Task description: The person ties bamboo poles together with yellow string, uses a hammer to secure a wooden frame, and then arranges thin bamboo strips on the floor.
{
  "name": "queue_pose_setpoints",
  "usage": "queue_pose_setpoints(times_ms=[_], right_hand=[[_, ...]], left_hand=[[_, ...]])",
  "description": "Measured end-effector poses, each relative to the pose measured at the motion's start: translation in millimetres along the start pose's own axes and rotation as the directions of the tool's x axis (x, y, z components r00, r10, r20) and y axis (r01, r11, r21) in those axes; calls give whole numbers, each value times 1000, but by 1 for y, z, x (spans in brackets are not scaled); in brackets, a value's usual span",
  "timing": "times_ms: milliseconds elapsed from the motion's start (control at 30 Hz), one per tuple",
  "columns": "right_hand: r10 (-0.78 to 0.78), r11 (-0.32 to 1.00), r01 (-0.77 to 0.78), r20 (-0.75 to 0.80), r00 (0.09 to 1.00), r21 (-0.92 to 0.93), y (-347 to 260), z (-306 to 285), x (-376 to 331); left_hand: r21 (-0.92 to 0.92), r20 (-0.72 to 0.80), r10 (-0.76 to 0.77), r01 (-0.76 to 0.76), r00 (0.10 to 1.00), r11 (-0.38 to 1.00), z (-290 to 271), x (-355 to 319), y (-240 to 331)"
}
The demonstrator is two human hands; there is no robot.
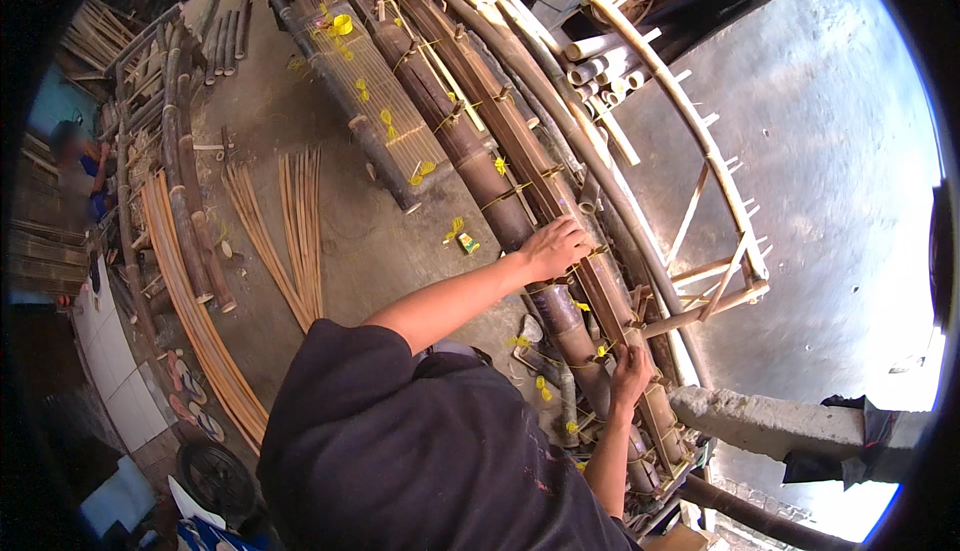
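A long brown slatted beam (520, 148) runs diagonally in front of me beside a thick dark bamboo pole (483, 183), with yellow ties and short pegs along it. My left hand (557, 248) lies on this beam, its fingers bent together over the top; whatever they pinch is hidden. Further down the same beam, my right hand (630, 373) has its fingers closed at the edge, close to a peg. What it grips is too small to make out.
Left of the poles is a slatted bamboo panel (375, 76) with yellow cord bundles. Thin bamboo strips (298, 221) lie on the floor near a small green-yellow packet (468, 243). A curved bamboo frame with pegs (690, 111) leans at right. Another person (98, 166) is far left.
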State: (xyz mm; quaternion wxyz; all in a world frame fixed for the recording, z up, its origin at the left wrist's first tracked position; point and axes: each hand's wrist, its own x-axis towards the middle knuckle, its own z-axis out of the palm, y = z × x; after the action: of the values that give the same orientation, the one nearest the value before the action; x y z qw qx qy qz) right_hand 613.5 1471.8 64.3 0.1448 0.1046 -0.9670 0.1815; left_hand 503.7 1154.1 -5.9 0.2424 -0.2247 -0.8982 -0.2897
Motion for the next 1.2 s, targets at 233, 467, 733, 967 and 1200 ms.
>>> queue_pose_setpoints(times_ms=[233,467,733,967,1200], right_hand=[[13,1000,-14,49,999,9,-1,-3,-4],[16,1000,-16,37,999,-22,-1,0,-8],[-23,1000,24,31,999,-14,8,1,-8],[-11,1000,10,108,994,9,3,-6,2],[57,998,-60,147,987,16,9,-7,0]], left_hand=[[28,284,90,-102,955,994,-6,21,-16],[12,262,145,-154,954,988,6,16,-26],[-53,561,76,-56,824,997,-3,38,-23],[-59,574,84,-61,815,996,2,41,-28],[-66,662,64,-26,747,997,-8,50,-20]])
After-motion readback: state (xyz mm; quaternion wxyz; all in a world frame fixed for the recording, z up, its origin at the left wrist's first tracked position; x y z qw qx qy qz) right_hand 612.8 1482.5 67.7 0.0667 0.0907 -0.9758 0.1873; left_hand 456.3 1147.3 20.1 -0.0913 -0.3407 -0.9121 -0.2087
